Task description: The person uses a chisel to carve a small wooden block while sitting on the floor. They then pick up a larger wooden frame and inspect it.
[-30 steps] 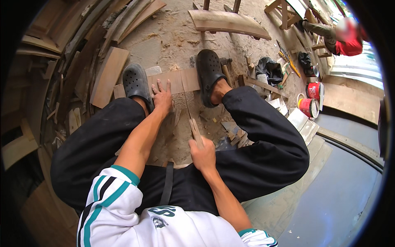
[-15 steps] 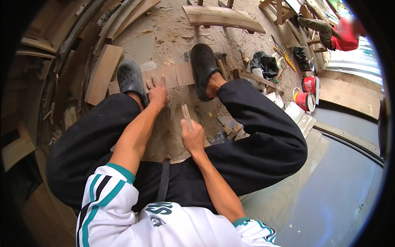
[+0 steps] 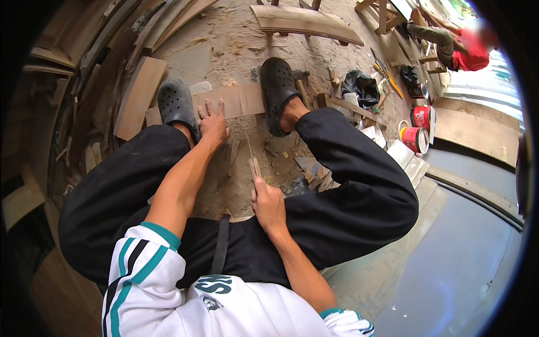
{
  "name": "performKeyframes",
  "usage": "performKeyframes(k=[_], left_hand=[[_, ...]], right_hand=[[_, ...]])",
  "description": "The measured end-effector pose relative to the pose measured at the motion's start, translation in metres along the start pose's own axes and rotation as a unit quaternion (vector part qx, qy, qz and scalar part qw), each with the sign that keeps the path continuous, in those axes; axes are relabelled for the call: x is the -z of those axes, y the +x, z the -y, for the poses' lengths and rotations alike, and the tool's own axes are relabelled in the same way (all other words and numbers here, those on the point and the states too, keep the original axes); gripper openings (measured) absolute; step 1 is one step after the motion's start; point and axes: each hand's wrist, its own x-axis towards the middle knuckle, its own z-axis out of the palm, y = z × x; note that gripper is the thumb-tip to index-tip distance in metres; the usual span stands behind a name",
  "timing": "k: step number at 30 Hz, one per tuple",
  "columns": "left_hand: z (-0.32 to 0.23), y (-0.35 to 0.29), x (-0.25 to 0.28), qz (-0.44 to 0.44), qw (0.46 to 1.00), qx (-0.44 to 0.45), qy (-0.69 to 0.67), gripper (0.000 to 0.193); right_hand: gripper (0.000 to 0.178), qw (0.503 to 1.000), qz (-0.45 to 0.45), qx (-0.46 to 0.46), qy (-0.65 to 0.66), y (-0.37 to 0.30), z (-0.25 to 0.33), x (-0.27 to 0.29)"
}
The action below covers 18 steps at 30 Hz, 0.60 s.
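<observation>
A thin wooden board lies across the ground between my two dark clogs, with a clog on it at either end. My left hand presses flat on the board beside the left clog, fingers spread. My right hand is closed round the wooden handle of a handsaw, between my knees. The saw's narrow blade points away from me toward the board's near edge. A faint line crosses the board above the blade tip; I cannot tell whether the tip touches the wood.
Planks crowd the left side. A curved wooden piece stands ahead. To the right lie a black plastic bag, a yellow tool, wood scraps and red cans. A person in red sits at the far right.
My right hand has drawn the saw back toward me, and its blade has slid from the board to about its near edge. My left hand stays on the board.
</observation>
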Motion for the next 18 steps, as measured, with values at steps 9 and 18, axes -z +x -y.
performKeyframes(k=[9,18], left_hand=[[0.015,0.012,-0.023,-0.050,0.998,-0.033,0.014,0.083],[0.014,0.020,-0.002,-0.037,0.998,-0.059,0.004,0.074]], right_hand=[[0.044,0.993,-0.032,0.021,0.109,0.065,-0.027,-0.024],[0.048,0.993,-0.038,0.052,0.104,0.090,-0.033,-0.026]])
